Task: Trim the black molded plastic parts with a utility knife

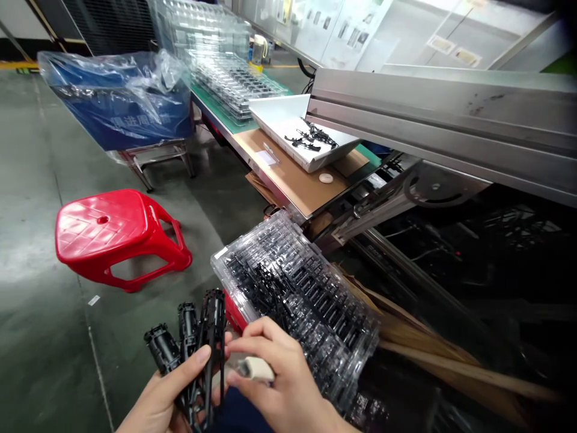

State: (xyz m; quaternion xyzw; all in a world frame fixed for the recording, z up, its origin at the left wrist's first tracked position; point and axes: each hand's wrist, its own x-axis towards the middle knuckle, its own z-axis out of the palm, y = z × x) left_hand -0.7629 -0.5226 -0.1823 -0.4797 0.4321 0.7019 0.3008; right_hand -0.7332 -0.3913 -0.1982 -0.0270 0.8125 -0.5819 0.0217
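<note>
Left hand [155, 400] fingers wrapped around a black moulded plastic part cluster [193, 343], several barrel-shaped pieces joined on a runner, thumb pressed across the front of it. It's low in the view, just left of the clear blister tray [297, 288].

Right hand [282, 376] fingers curled and pinched on a small off-white tool [256, 368] (cutter or scraper, can't tell which, the working end is hidden), with its tip right against the runner.

My read on doing this step well:
- keep the left grip low on the runner so the barrels stay free and don't flex
- work the tool at the joint, not on the part body; black plastic will show whitening if stressed
- keep the thumb out of the tool path
- hold it over the lap or the tray, since anything dropped lands on the concrete floor

The tray is already loaded with similar black parts in its pockets. It sits tilted on something red, near the red plastic stool [119, 237].

Writing: the blue bin [121, 114] under a plastic bag carries pale printed characters on its side, too blurred to read. Sheets on the wall behind are illegible at this size. A small white label sits on the cardboard on the worktop [293, 180], with no text readable. No brand marks visible anywhere.

The white tray [270, 117] further up the worktop holds a few loose black parts.
</note>
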